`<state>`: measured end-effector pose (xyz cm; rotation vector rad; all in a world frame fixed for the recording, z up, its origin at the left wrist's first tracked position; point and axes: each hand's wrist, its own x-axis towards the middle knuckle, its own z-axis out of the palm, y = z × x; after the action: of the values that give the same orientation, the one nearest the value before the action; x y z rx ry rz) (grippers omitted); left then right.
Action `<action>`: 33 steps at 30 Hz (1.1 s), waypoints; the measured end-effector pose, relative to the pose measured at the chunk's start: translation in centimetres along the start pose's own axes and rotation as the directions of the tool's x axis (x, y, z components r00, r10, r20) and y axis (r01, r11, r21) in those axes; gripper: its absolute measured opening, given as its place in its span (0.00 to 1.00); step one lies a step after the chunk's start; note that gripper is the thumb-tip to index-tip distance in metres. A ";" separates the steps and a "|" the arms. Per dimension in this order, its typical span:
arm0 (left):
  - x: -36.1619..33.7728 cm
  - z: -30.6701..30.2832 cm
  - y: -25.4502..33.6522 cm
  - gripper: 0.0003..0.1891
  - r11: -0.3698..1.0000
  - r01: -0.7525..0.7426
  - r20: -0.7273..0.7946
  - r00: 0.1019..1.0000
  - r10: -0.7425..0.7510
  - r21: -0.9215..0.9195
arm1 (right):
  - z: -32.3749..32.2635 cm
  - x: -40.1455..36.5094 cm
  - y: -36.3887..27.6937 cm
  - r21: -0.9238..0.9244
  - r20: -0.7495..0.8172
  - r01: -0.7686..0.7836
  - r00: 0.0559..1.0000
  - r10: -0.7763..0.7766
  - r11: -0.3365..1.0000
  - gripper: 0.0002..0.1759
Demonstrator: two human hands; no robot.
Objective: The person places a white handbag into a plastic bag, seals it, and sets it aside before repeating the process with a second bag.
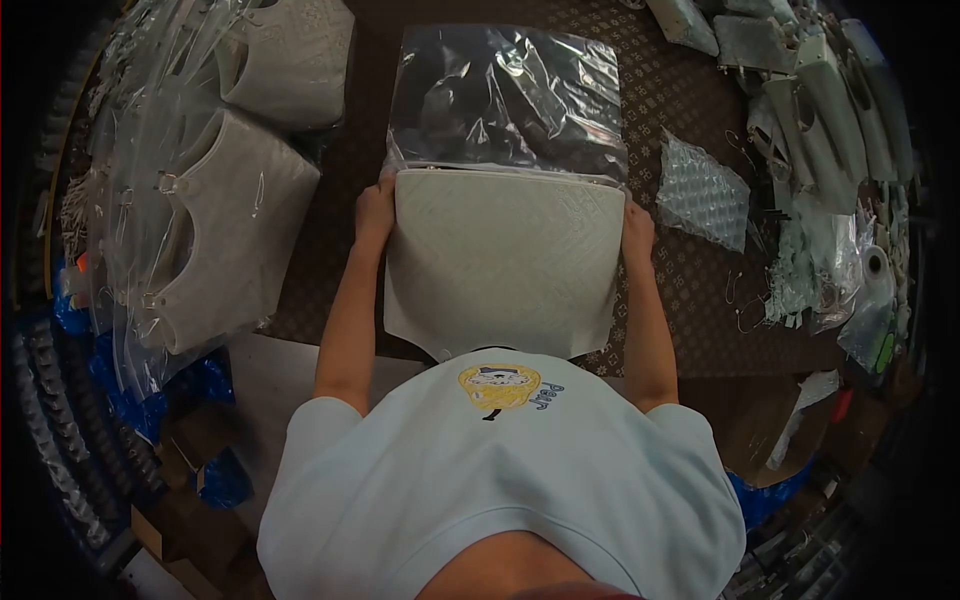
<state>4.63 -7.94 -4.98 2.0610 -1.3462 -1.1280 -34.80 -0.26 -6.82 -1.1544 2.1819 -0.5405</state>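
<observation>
A cream-white handbag (505,255) with an embossed pattern lies in front of me, its lower end close to my shirt. From its far edge a clear plastic bag (505,95) stretches away over the table. My left hand (375,212) is closed at the handbag's left upper corner, where the plastic's mouth meets it. At the opposite corner my right hand (637,235) grips the side in the same way. The fingertips of both hands are partly hidden behind the edges.
White handbags in clear plastic (240,230) are piled on the left of the brown patterned table (335,255). A piece of bubble wrap (703,190) lies to the right. Beyond it is a heap of grey-white bag pieces (825,115). Blue plastic (223,478) is at lower left.
</observation>
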 end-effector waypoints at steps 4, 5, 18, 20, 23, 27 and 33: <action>-1.8 1.2 -0.5 0.22 0.866 -0.296 -0.170 0.906 0.388 0.403 | 0.5 -3.3 -2.7 -0.228 -0.444 0.222 0.843 -0.304 0.948 0.18; -2.3 1.5 -1.1 0.22 0.867 -0.298 -0.172 0.904 0.391 0.399 | 0.7 -3.8 -2.5 -0.185 -0.480 0.267 0.815 -0.324 0.946 0.17; -4.2 0.7 -7.4 0.15 0.965 -0.225 -0.047 0.974 0.221 -0.135 | 2.0 -6.0 4.5 0.263 -0.194 0.302 0.947 -0.256 0.916 0.14; -7.9 0.1 -9.5 0.14 0.967 -0.249 -0.069 0.967 0.245 -0.055 | 2.0 -9.6 6.2 0.219 -0.200 0.293 0.947 -0.251 0.931 0.14; -15.2 -0.9 -13.0 0.12 0.995 -0.014 -0.048 0.999 0.009 -0.103 | 1.4 -16.5 7.9 0.322 -0.051 0.102 0.995 -0.090 0.941 0.15; -17.1 -1.4 -14.8 0.12 0.959 -0.118 -0.137 0.987 0.085 -0.257 | 0.1 -17.1 8.0 0.397 0.008 0.099 0.994 -0.112 0.912 0.16; -16.9 -12.6 5.8 0.18 0.922 -0.283 -0.159 0.956 0.248 -0.265 | -15.1 -12.7 -6.8 0.381 0.033 0.121 0.989 -0.144 0.917 0.20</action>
<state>8.42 3.70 13.13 1.6561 -1.2737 -0.9934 -35.42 7.82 12.43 -1.0913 1.8478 -0.9282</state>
